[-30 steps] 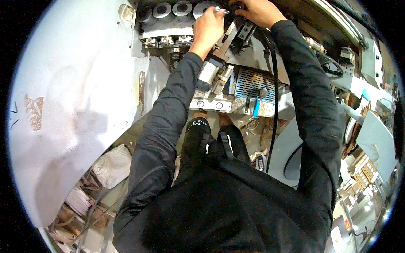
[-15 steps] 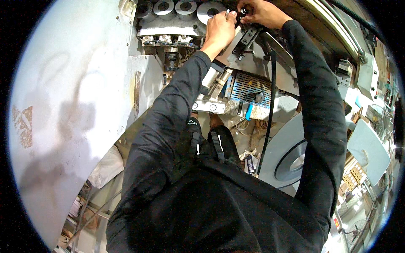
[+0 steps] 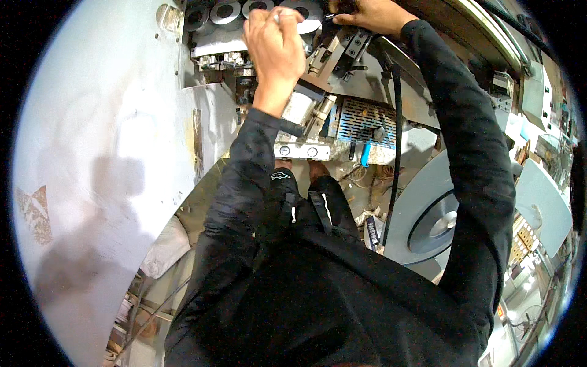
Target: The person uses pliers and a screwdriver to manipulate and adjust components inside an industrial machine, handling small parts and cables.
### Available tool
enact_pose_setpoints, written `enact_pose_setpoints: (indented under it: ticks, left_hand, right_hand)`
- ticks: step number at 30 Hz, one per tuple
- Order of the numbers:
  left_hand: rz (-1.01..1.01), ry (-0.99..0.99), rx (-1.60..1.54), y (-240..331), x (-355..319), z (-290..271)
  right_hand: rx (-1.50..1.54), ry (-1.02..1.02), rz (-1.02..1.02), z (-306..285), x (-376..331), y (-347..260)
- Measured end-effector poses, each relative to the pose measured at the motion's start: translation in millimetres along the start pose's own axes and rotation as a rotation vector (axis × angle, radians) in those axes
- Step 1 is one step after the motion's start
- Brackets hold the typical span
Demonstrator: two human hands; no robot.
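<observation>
My left hand point(image 3: 276, 52) is raised over the front of a machine, its fingers curled closed. A small pale bit shows at the fingertips, too little of it to name. Behind that hand stands a row of round metal rollers point(image 3: 225, 12) with dark centres. My right hand point(image 3: 374, 16) is farther right at the top edge, thumb and fingers bent together around a dark part in shadow. A short shiny metal tip point(image 3: 329, 17) sticks out beside its thumb. Below and between the hands sits a bolted metal block point(image 3: 353, 46) on the machine.
A blue slotted tray point(image 3: 367, 125) lies below the block, with a blue handle point(image 3: 365, 155) at its edge. A black cable point(image 3: 397, 122) hangs down beside it. At the right is a large grey disc point(image 3: 416, 208); a pale panel point(image 3: 110, 122) fills the left.
My left hand has moved left, away from the right hand, and now covers part of the rollers. My right hand has shifted slightly left and up. The view has turned a little.
</observation>
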State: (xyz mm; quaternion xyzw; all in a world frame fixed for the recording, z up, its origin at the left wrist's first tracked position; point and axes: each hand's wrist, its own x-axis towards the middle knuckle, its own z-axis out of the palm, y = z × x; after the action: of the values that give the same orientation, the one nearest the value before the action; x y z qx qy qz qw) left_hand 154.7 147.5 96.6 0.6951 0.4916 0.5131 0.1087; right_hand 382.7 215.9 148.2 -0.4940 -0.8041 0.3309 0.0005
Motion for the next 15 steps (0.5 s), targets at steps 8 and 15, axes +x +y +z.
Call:
enact_pose_setpoints:
  ticks: [8,15]
  left_hand:
    - [-0.212,-0.03,-0.091,46,-40,16]
    - [-0.283,-0.229,0.033,72,-54,38]
  right_hand:
    - [0.138,0.206,-0.091,13,-18,0]
    - [0.091,0.256,-0.143,17,-20,8]
